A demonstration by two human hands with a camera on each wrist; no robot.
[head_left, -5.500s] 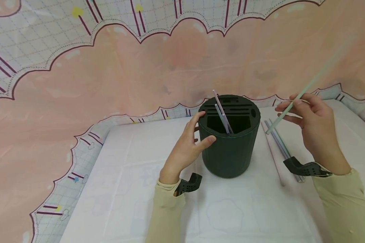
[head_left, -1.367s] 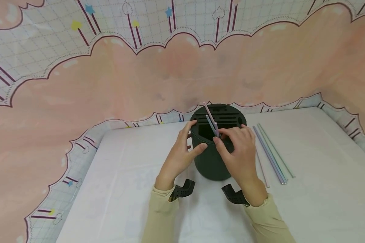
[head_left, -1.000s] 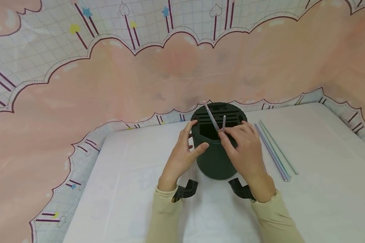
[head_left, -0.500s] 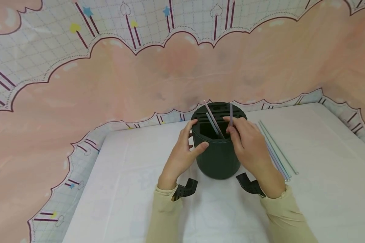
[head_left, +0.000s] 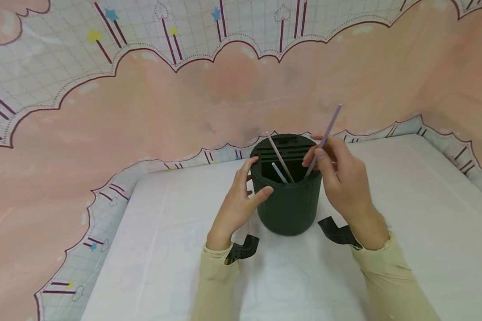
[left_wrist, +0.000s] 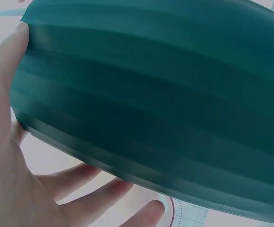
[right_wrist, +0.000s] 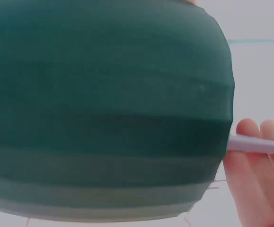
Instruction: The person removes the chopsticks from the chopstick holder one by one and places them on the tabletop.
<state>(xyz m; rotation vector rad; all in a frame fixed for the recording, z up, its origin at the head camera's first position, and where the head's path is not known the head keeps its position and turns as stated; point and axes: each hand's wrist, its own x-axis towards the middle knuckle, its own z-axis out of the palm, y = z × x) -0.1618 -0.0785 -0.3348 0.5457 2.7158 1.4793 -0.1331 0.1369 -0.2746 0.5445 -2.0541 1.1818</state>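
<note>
A dark green round pen holder with a slotted top stands upright on the table. My left hand grips its left side, with the thumb at the front and the fingers round the rim; its wall fills the left wrist view. Above the opening, my right hand pinches a purple straw between thumb and fingers. That straw slants up to the right, its lower end still at the holder's opening. A pink straw and a shorter-showing blue straw lean left inside the front compartment.
A white cloth covers the table. Patterned pink fabric hangs behind it. The straws lying on the table at the right are hidden behind my right hand and forearm. Each wrist wears a black camera mount.
My right hand has drawn the purple straw up and to the right from among the others. Earlier it held a green straw at the right. My left hand has stayed on the pen holder.
</note>
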